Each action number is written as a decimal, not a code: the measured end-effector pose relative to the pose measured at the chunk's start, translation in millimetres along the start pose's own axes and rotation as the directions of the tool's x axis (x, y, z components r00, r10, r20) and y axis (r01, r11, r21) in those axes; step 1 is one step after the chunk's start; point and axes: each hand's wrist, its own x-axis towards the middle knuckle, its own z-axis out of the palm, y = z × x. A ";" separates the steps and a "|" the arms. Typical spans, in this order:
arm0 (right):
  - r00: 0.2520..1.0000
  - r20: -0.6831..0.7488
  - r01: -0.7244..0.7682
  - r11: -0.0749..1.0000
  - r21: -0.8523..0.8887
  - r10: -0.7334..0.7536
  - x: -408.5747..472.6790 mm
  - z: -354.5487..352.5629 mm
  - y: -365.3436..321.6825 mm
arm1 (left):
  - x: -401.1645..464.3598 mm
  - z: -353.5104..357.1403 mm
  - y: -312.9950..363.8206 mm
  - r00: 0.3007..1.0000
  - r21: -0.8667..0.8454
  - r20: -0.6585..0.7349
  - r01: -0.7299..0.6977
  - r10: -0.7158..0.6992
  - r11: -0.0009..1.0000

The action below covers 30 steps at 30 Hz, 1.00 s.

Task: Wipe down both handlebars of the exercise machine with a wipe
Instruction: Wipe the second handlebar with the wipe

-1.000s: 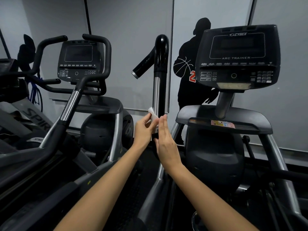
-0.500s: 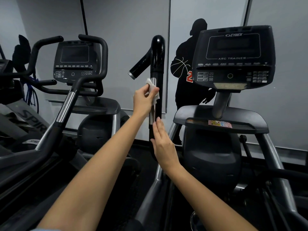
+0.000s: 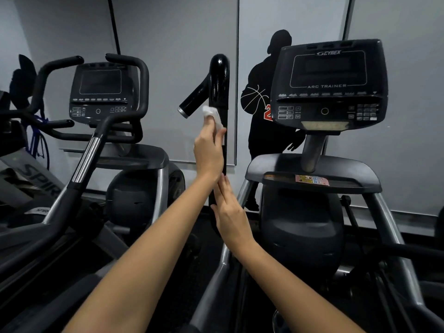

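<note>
Frame centre: my left hand (image 3: 208,150) grasps the wipe (image 3: 212,117) against the handlebar (image 3: 218,111); my right hand (image 3: 231,212), fingers straight, touches it below.

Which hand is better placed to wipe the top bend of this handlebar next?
Left. The left hand already holds the wipe against the handlebar just below the bend; the right hand rests flat lower down, without a wipe.

"CYBEX", "ARC TRAINER" on console (image 3: 328,85)

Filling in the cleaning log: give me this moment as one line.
left hand: presses wipe on handlebar | right hand: flat against handlebar, lower | stage: wiping first handlebar
</note>
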 end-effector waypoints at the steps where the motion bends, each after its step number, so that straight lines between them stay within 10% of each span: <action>1: 1.000 -0.005 0.000 1.000 -0.005 0.000 -0.1 0.9 0.4 | -12.0 -0.2 -8.3 1.000 0.007 0.001 -0.028 0.028 1.000; 30: 0.999 -0.044 0.021 0.998 -0.053 -0.023 -0.6 6.1 2.4 | 46.3 2.9 -8.3 0.944 0.251 0.039 -0.327 0.328 0.911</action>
